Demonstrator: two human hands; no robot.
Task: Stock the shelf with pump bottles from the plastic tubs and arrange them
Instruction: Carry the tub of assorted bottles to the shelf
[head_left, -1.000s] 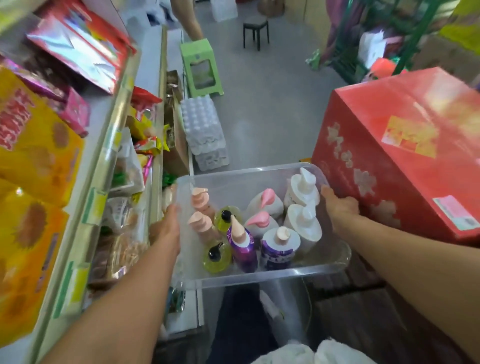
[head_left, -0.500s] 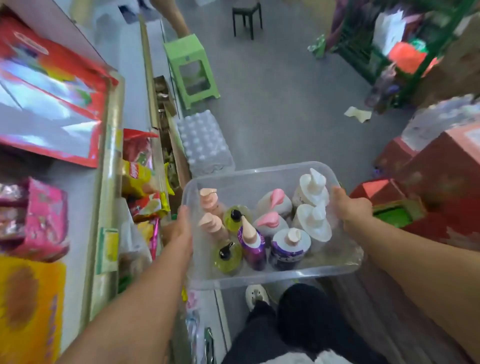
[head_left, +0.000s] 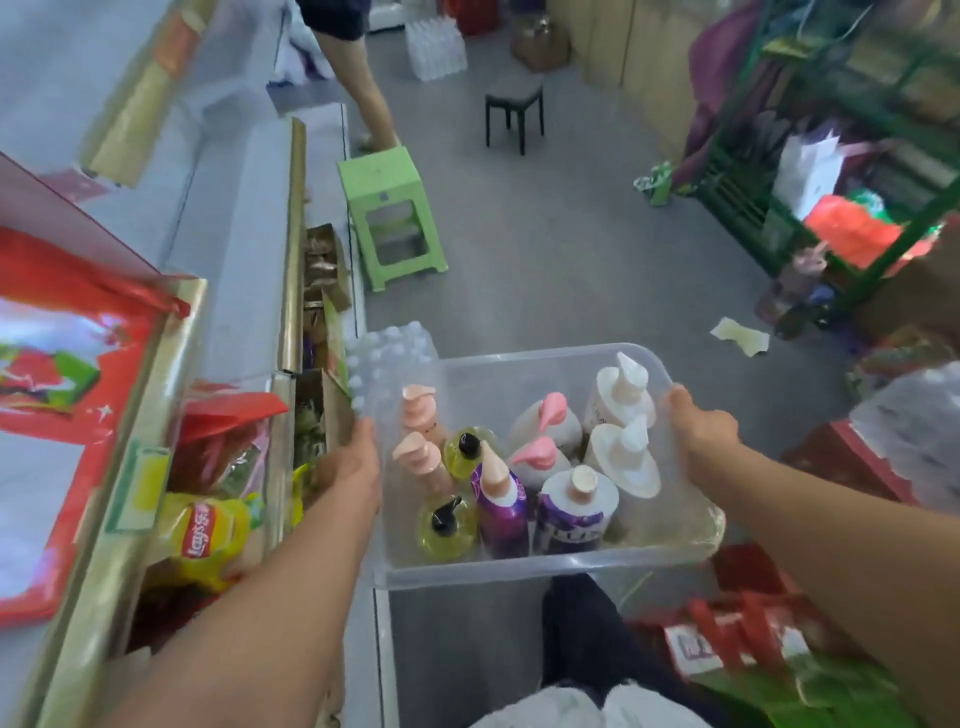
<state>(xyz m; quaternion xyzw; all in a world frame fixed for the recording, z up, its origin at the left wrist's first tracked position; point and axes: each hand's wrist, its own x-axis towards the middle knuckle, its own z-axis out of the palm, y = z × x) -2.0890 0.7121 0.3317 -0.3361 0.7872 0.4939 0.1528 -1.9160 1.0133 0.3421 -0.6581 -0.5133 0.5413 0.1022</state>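
Note:
I carry a clear plastic tub (head_left: 524, 566) in front of me, above the floor. My left hand (head_left: 349, 467) grips its left rim and my right hand (head_left: 698, 431) grips its right rim. Several pump bottles stand inside: white ones (head_left: 623, 462) at the right, pink-capped white ones (head_left: 545, 421) in the middle, purple ones (head_left: 501, 512) at the front, small yellow ones with black pumps (head_left: 447, 530) and peach-capped ones (head_left: 418, 410) at the left. The shelf (head_left: 291, 249) with gold edges runs along my left.
Snack bags (head_left: 208, 535) fill the near shelf levels. A wrapped pack of water bottles (head_left: 389, 348) lies on the floor just beyond the tub. A green stool (head_left: 389, 213) and a dark stool (head_left: 514, 104) stand farther down the aisle, beside another person's leg (head_left: 371, 98). Red boxes (head_left: 852, 467) sit at my right.
I have walked forward along the aisle with the tub; the large red box at the right has dropped behind and more of the floor and stools shows ahead. My grip on both rims is unchanged.

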